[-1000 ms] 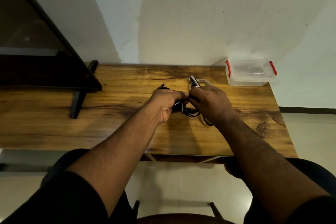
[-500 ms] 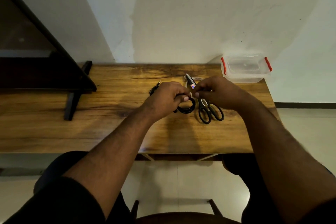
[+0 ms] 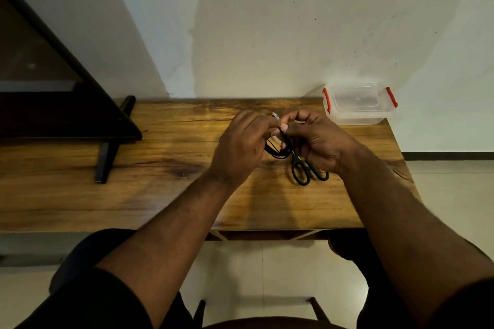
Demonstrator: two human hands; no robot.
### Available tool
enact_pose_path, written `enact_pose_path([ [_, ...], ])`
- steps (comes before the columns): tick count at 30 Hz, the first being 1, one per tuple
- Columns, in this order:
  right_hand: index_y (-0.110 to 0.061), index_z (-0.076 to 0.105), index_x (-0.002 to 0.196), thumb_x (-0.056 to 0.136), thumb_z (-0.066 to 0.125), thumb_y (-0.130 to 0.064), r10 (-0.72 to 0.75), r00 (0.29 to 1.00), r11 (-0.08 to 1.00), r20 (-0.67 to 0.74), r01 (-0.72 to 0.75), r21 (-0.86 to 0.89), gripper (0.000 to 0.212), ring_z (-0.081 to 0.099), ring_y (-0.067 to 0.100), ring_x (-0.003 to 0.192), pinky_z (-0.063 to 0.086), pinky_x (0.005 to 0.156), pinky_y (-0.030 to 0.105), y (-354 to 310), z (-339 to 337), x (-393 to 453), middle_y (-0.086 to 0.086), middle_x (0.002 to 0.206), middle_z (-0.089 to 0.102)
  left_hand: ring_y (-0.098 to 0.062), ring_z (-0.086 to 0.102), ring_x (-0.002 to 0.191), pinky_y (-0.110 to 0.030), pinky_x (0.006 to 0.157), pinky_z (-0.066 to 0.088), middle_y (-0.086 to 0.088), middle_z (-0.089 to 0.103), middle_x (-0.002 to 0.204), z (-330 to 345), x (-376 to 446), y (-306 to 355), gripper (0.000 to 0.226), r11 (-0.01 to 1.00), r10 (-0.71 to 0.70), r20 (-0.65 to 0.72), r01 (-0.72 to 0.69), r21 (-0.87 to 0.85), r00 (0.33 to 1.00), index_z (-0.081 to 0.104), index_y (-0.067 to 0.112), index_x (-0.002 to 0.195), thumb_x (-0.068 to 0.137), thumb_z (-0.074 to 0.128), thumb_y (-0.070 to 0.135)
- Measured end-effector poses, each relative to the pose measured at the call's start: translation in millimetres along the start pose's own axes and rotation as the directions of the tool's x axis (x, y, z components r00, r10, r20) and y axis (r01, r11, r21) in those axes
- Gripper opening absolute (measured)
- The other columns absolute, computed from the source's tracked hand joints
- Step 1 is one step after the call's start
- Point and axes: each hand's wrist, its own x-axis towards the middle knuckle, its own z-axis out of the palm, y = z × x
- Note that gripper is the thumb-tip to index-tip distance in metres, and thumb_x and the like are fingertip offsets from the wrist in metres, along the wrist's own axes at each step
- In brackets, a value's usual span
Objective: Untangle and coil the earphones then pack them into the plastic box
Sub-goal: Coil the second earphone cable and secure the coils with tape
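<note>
Black earphone cable [image 3: 278,148], partly gathered into loose loops, held above the brown wooden tabletop [image 3: 165,168] between the two hands. The left hand [image 3: 242,145] is seen from its back, fingers curled toward the right; its thumb and forefinger tips meet those of the right hand [image 3: 319,139] at the top of the bundle, where both pinch the cable. The right hand's remaining fingers are curled beneath, and the loops hang just below the pinching fingertips, in the gap between the two palms. The bundle's long axis runs roughly from the fingertips down toward the viewer; its plug and earbud ends cannot be made out. Black-handled scissors [image 3: 307,172] lie on the tabletop just below the right hand's knuckles, handles toward the viewer, blades hidden behind the fingers. A clear rectangular plastic box with red side clips [image 3: 359,104], lid on, stands beyond the right hand's fingers, at the table's far right corner against the wall.
</note>
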Motion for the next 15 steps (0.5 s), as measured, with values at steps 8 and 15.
enact_pose_path([
  [8, -0.008, 0.063, 0.081, 0.078, 0.065, 0.005, 0.056, 0.998, 0.998, -0.031, -0.056, -0.026, 0.013, 0.058, 0.020, 0.062, 0.051, 0.052, 0.029, -0.9, -3.1, -0.1, 0.011, 0.074, 0.063, -0.023, 0.053, 0.087, -0.027, 0.077, 0.044, -0.013, 0.065, 0.087, 6.8, -2.8, -3.1, 0.023, 0.970, 0.196, 0.061, -0.203, 0.132, 0.979, 0.068, -0.001, 0.109, 0.088, 0.060, 0.004],
  [15, -0.013, 0.058, 0.104, 0.073, 0.073, 0.000, 0.164, 0.985, 0.985, -0.057, -0.166, -0.044, 0.037, 0.059, 0.019, 0.061, 0.045, 0.063, 0.037, 1.3, -0.4, 1.2, 0.010, 0.077, 0.066, -0.017, 0.046, 0.085, -0.020, 0.078, 0.030, -0.007, 0.059, 0.086, 8.0, -0.6, 1.3, 0.019, 0.999, -0.010, 0.082, 0.008, 0.031, 0.997, 0.066, 0.003, 0.098, 0.084, 0.055, -0.002],
])
